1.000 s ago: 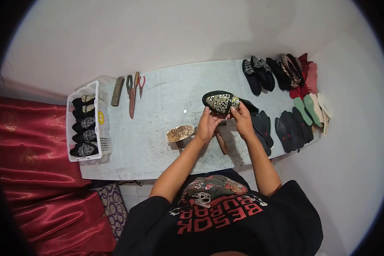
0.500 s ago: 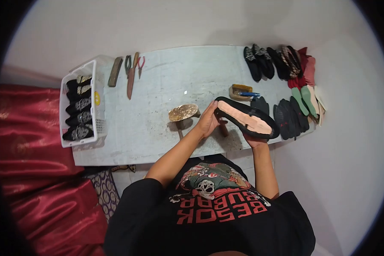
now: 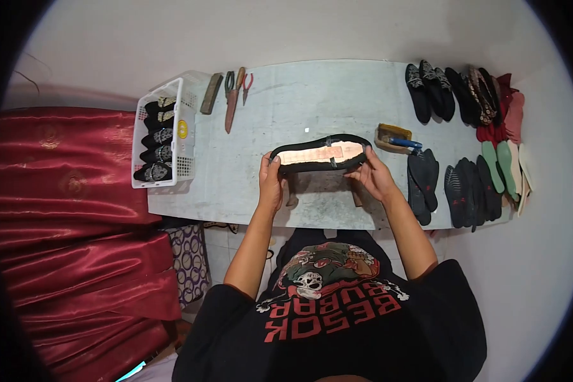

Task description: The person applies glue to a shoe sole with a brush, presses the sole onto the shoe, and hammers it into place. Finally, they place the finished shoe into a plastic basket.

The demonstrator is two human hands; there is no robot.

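Observation:
An unfinished black shoe (image 3: 318, 153) is held level over the table, its pale pinkish underside facing up toward me and no outsole on it. My left hand (image 3: 271, 183) is closed on its left end, thumb on the near edge. At the other end, my right hand (image 3: 374, 175) grips the rim with thumb and fingers. Beneath the shoe, two supports of a wooden work stand (image 3: 358, 195) show; its top is hidden.
On the left is a white basket (image 3: 183, 159) of black shoes. Behind lie a whetstone-like block (image 3: 211, 93), knife (image 3: 232, 108) and red-handled pliers (image 3: 247, 88). To the right are a glue tub (image 3: 383, 141) with a blue-handled brush (image 3: 404, 144), dark soles (image 3: 423, 184), green soles (image 3: 493, 167) and finished-looking shoes (image 3: 430, 92).
The shoe has turned from slanted to nearly level and moved left, now over the work stand. My left hand has shifted to its left end, my right to its right end. The view has shifted.

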